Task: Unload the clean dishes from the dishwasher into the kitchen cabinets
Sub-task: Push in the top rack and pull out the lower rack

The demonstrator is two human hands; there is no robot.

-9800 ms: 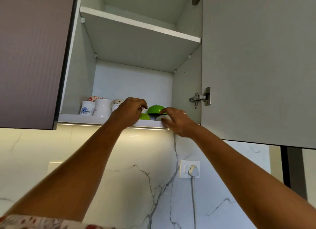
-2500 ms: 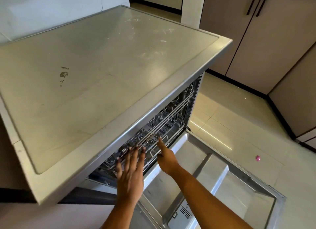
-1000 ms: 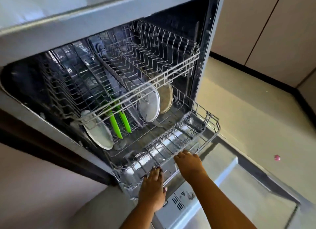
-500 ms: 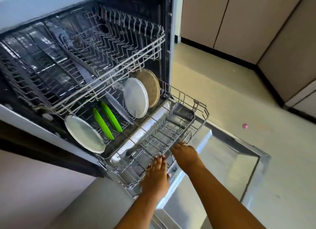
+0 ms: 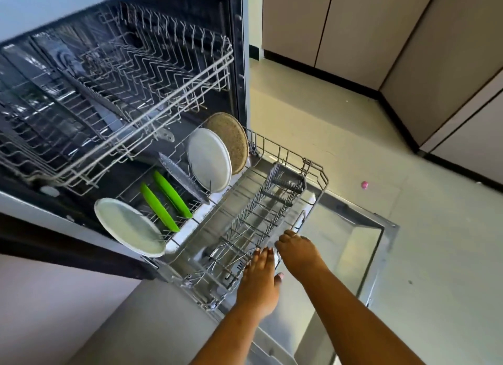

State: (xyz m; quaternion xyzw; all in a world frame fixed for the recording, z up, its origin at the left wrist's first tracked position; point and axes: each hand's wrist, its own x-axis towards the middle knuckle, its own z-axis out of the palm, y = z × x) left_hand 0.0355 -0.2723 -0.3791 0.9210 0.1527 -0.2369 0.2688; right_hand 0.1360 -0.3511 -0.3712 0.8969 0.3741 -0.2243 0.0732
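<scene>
The dishwasher's lower rack (image 5: pixel 317 171) is pulled out over the open door (image 5: pixel 362 244). Standing in it are a white plate (image 5: pixel 128 227), two green plates (image 5: pixel 163 201), a glass lid (image 5: pixel 185 180), another white plate (image 5: pixel 209 160) and a speckled brown plate (image 5: pixel 231 141). My right hand (image 5: pixel 298 254) grips the rack's front rail with curled fingers. My left hand (image 5: pixel 260 279) rests on the same rail with fingers straight. The upper rack (image 5: pixel 130 73) holds no dishes that I can see.
Beige floor cabinets (image 5: pixel 367 29) run along the far wall and right side. A small pink object (image 5: pixel 364 185) lies on the tiled floor. The open door juts out into the floor space in front of me.
The lower rack has slid further out over the door with both hands on its front rail. The plates now show more fully.
</scene>
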